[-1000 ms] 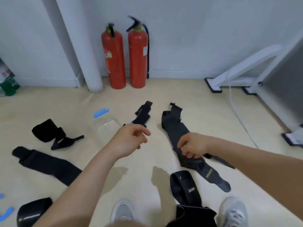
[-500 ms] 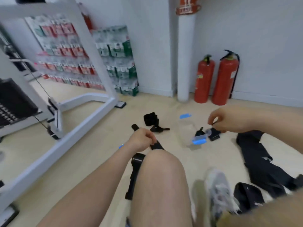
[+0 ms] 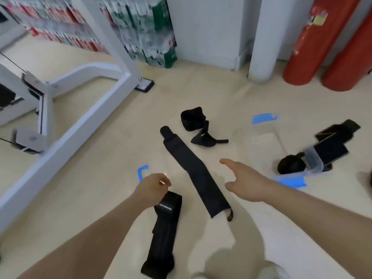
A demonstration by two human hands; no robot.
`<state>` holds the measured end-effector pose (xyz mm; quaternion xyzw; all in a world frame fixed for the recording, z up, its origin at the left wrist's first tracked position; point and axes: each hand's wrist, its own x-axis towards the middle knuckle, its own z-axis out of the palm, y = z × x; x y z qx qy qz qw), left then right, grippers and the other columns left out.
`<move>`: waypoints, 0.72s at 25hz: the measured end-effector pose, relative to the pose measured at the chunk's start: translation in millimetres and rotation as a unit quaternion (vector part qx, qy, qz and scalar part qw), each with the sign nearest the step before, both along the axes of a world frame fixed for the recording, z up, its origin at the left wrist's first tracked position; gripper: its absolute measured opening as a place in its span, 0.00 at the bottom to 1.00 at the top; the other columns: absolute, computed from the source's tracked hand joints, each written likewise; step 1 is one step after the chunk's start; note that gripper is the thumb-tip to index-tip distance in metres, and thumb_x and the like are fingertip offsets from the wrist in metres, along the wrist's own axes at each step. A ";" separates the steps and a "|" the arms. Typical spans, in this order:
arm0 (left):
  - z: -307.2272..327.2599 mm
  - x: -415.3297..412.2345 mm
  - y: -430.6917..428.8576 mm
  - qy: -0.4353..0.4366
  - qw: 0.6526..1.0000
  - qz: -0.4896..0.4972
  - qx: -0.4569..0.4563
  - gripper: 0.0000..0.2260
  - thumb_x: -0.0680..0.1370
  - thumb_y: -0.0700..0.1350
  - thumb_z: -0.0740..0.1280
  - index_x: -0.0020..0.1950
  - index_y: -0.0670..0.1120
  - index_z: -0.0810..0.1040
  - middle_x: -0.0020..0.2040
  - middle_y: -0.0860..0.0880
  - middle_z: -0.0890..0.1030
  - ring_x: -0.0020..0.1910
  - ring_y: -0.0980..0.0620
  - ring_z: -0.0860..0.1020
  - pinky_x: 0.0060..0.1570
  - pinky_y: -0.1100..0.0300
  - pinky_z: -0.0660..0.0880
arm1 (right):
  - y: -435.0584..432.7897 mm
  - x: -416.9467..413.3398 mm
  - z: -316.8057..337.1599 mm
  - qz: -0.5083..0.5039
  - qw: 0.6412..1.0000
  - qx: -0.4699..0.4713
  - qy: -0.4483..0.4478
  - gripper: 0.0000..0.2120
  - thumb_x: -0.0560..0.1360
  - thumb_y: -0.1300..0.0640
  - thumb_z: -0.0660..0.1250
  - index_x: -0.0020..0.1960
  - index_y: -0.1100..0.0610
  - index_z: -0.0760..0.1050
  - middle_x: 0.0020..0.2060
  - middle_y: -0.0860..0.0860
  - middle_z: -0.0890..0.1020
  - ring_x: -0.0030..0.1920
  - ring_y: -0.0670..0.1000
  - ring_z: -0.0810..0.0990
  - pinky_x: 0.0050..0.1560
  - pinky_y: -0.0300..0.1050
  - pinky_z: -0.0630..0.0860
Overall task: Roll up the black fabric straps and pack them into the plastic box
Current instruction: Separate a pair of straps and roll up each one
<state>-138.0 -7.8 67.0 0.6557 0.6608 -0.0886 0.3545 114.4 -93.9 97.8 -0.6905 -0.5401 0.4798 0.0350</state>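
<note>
Person's left hand sits lower center, fingers curled round the top end of a lettered strap that runs down twd the bottom edge. Looks like a pinch grip, tho it's a bit blurry. Right hand is just right of center, spread wide & holding nothing, index finger pointing up-left. It hovers right next to the long strap, which lies flat & diagonal mid-frame. Above that there's a half-rolled strap w/ its tail loose. Plastic box is clear, center right on the floor, w/ a blue clip at its far edge. A rolled strap is at the box's lower right corner, can't tell if inside or just beside. Bg: white frame on the left, fire extinguishers upper right.
</note>
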 end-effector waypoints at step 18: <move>-98.3 138.8 250.1 0.041 0.997 -0.046 -0.056 0.17 0.82 0.53 0.60 0.62 0.44 0.78 0.52 0.46 0.81 0.52 0.46 0.78 0.48 0.56 0.70 | 272.7 24.7 -99.1 -0.217 0.975 -0.054 0.012 0.24 0.79 0.53 0.65 0.74 0.53 0.66 0.59 0.57 0.80 0.57 0.58 0.80 0.59 0.51 0.77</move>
